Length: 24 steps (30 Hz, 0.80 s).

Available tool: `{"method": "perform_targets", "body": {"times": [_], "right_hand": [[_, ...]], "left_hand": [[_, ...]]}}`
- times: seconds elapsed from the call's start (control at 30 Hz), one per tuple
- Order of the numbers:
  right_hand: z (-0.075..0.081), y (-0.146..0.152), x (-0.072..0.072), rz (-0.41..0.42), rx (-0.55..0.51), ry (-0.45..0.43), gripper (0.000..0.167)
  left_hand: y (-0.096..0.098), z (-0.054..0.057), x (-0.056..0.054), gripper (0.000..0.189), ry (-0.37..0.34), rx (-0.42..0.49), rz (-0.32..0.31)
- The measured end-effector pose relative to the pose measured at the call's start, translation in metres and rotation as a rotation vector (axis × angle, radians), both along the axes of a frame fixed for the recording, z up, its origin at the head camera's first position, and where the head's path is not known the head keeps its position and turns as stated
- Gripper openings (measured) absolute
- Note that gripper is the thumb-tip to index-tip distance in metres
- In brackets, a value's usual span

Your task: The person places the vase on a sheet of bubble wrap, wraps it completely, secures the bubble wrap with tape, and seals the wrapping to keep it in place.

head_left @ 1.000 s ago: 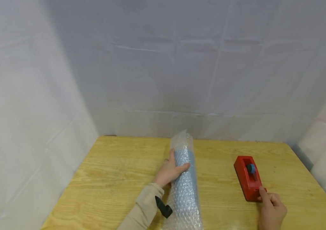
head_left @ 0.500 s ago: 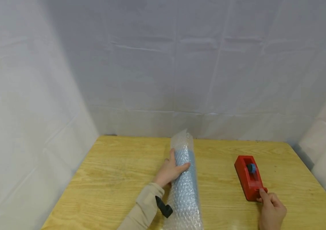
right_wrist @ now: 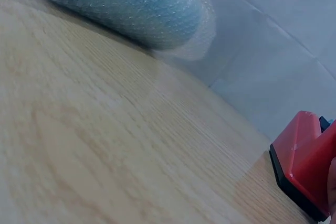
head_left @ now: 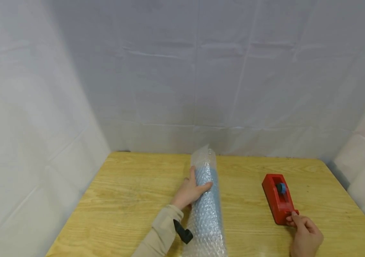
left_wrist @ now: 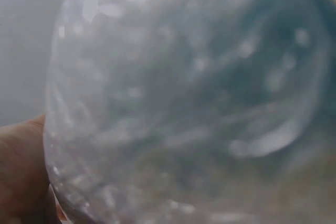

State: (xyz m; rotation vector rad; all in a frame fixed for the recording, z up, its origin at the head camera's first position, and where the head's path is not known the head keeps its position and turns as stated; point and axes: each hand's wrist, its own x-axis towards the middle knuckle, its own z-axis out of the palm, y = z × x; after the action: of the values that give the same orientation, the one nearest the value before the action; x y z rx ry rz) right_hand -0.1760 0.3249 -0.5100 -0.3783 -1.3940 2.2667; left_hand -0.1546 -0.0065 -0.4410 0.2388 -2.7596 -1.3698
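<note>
In the head view a blue roll in clear bubble wrap (head_left: pixel 206 207) lies lengthwise across the middle of the wooden table. My left hand (head_left: pixel 189 192) holds it from the left side, thumb over the top and a finger stretched along its edge. Close up in the left wrist view, the bubble wrap (left_wrist: pixel 184 77) fills most of the picture. To the right stands a red tape dispenser (head_left: pixel 277 200) with a small roll of tape (head_left: pixel 281 188). At its near, cutting end my right hand (head_left: pixel 306 233) pinches the tape's end between thumb and fingers.
The wooden table (head_left: pixel 121 207) reaches back to a grey-white sheet (head_left: pixel 169 89), with more sheeting at both sides. A black strap piece (head_left: pixel 183 232) sits on the left sleeve. Bubble wrap sticks out past the roll's far end.
My right hand has shifted very slightly, its fingers still at the dispenser's near end. The left hand and the wrapped roll have stayed where they were.
</note>
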Motion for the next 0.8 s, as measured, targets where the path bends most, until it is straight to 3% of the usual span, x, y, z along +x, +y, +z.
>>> {"method": "perform_targets", "body": {"times": [0.53,0.8], "right_hand": [[0.0001,0.0028,0.0009,0.061,-0.054,-0.020,0.031],[0.0006,0.0030,-0.0008,0.056,0.027,-0.075,0.035]], "left_hand": [[-0.0003,-0.0014,-0.0012,0.109,0.005,-0.003,-0.005],[0.0000,-0.0007,-0.0003,0.109,-0.005,0.010,-0.001]]}}
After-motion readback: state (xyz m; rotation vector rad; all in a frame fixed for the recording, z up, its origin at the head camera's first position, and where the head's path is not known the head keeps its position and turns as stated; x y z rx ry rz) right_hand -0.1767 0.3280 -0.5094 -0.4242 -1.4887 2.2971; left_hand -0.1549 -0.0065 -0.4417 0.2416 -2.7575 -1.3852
